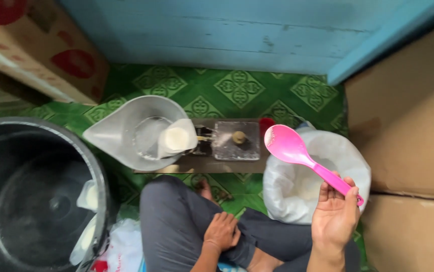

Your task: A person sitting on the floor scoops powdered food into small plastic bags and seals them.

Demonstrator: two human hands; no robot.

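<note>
Pink spoon [297, 151] | bowl points upper-left | right hand [335, 214] fingers pinching handle end

The person sits cross-legged on the floor. Their left hand [222, 230] rests palm-down on the left shin, fingers loosely curled, holding nothing. Their right hand [335, 215] is raised, palm up toward the head, fingers pinched around a handle.

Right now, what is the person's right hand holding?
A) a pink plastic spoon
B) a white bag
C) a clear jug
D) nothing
A: the right hand grips the handle of the pink plastic spoon, raised above the open white bag, while the left hand rests empty on the lap.
</note>
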